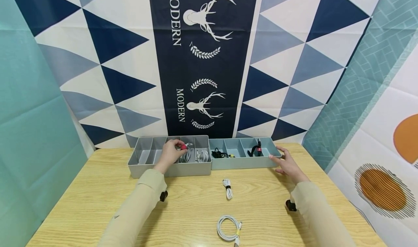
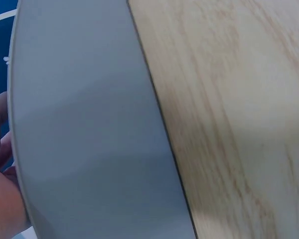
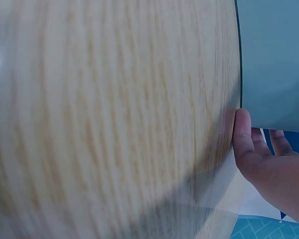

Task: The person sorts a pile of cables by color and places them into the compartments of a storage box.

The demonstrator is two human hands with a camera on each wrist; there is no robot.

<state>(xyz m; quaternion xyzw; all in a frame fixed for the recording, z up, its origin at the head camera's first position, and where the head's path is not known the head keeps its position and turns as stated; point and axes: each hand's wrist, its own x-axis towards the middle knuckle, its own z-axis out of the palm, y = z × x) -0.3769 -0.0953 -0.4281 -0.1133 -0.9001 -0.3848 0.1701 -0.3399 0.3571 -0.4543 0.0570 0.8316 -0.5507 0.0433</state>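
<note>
My left hand [image 1: 169,154] reaches over the grey divided box [image 1: 187,170] and pinches a small red piece [image 1: 184,147] between thumb and fingers. A light-coloured coiled cable [image 1: 185,157] lies directly below; whether the red piece is fastened to it I cannot tell. In the left wrist view the box wall hides most of that hand [image 2: 5,194]. At the right end of the blue-green divided box [image 1: 245,163], my right hand [image 1: 287,164] touches the corner with fingers extended. The right wrist view shows its thumb [image 3: 242,132] against the box's lower edge.
Another white cable [image 1: 203,156] sits in the grey box's right compartment. Black cables [image 1: 219,153] and a black cable with a red band [image 1: 255,151] lie in the blue-green box. On the wooden table are a black-banded white cable [image 1: 228,189] and a yellow-banded coiled cable [image 1: 223,234].
</note>
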